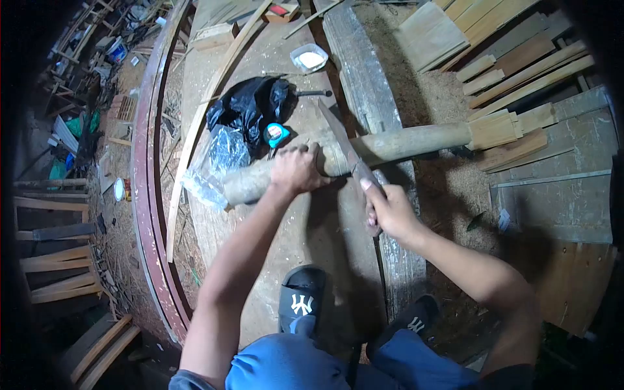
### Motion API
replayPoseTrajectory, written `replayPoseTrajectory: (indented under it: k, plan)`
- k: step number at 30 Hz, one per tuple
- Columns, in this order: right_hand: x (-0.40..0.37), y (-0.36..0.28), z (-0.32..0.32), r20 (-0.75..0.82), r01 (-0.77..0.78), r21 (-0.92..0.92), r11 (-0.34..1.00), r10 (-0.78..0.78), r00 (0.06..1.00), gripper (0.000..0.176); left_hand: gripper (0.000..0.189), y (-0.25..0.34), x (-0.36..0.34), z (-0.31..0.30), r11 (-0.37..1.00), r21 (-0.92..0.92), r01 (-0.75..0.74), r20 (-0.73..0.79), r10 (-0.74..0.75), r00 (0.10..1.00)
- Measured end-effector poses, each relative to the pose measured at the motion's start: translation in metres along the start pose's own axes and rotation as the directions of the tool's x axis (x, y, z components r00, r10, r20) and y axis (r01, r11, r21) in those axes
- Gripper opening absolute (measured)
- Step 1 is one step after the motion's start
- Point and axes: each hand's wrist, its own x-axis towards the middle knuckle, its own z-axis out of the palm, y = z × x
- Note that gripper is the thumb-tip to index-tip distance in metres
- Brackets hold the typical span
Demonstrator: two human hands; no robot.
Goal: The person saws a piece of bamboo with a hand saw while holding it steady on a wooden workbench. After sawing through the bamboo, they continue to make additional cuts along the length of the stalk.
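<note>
A long round wooden log (409, 144) lies crosswise over the planks. From above, my left hand (296, 170) presses on it with fingers curled over its top. My right hand (388, 209) is closed around the handle of a handsaw (339, 140). The saw's blade crosses the log just right of my left hand and points away from me; how deep the teeth sit cannot be made out. Beyond my left hand lie a blue tape measure (275, 134), a black plastic bag (250, 107) and a clear plastic bag (229, 151).
A small white tray (309, 58) and a dark-handled tool (312, 93) lie farther back on the boards. Long curved wooden strips (146, 162) run along the left. Cut boards (520, 65) are stacked at right. My sandalled foot (303, 296) rests on the planks below the log.
</note>
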Motion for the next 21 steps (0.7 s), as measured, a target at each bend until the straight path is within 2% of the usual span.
replayPoseTrajectory:
  k: [1,3,5,7,9,11,13,15,17,18,19,20,21]
  plan:
    - [-0.001,0.001,-0.002,-0.004,0.026,-0.086,0.996,-0.026,1.0,0.048,0.089,0.007,-0.002,0.0,1.0,0.023,0.005,-0.056,-0.003,0.998]
    - [-0.002,-0.004,-0.011,-0.029,-0.002,-0.122,0.992,-0.002,1.0,0.047,0.089,0.017,0.004,0.0,1.0,0.01,0.0,-0.076,0.001,0.997]
    - [-0.002,-0.007,-0.023,-0.031,-0.008,-0.168,0.986,0.002,1.0,0.047,0.083,0.027,0.013,-0.003,0.987,-0.115,0.113,0.031,-0.11,0.993]
    - [0.0,-0.003,-0.036,-0.037,-0.004,-0.211,0.977,-0.004,0.999,0.046,0.087,0.029,0.015,-0.001,0.981,-0.144,0.13,0.035,-0.126,0.991]
    - [0.007,0.009,-0.04,-0.013,0.051,-0.029,0.998,-0.051,0.999,0.044,0.09,0.026,0.015,0.001,0.988,-0.096,0.121,0.016,-0.12,0.993]
    - [0.001,0.02,-0.041,-0.03,0.087,-0.041,0.995,-0.089,0.996,0.045,0.091,0.025,0.014,0.002,0.99,-0.07,0.122,-0.002,-0.123,0.992]
    - [0.009,0.052,-0.047,-0.069,0.185,-0.323,0.928,-0.218,0.974,0.048,0.092,0.023,0.017,0.003,0.991,-0.072,0.113,0.027,-0.111,0.993]
    - [0.016,0.081,-0.04,-0.112,0.236,-0.274,0.932,-0.275,0.955,0.051,0.092,0.024,0.018,0.005,0.992,-0.05,0.118,-0.006,-0.118,0.993]
    - [0.021,0.102,-0.03,-0.15,0.301,-0.065,0.951,-0.308,0.94,0.046,0.092,0.026,0.018,0.004,0.991,-0.029,0.13,-0.031,-0.131,0.991]
    - [0.021,0.105,-0.024,-0.151,0.295,-0.036,0.955,-0.297,0.943,0.045,0.093,0.027,0.021,-0.003,0.986,-0.042,0.162,0.016,-0.162,0.987]
    - [0.023,0.108,-0.017,-0.202,0.298,0.04,0.954,-0.284,0.937,0.053,0.095,0.029,0.022,-0.005,0.979,-0.058,0.193,0.066,-0.189,0.98]
    - [0.021,0.11,-0.014,-0.193,0.293,0.055,0.954,-0.278,0.941,0.053,0.098,0.028,0.021,0.004,0.987,-0.02,0.158,-0.08,-0.159,0.984]
    - [0.019,0.107,-0.014,-0.186,0.294,0.072,0.953,-0.276,0.943,0.053,0.098,0.034,0.021,0.002,0.987,-0.016,0.16,-0.073,-0.161,0.984]
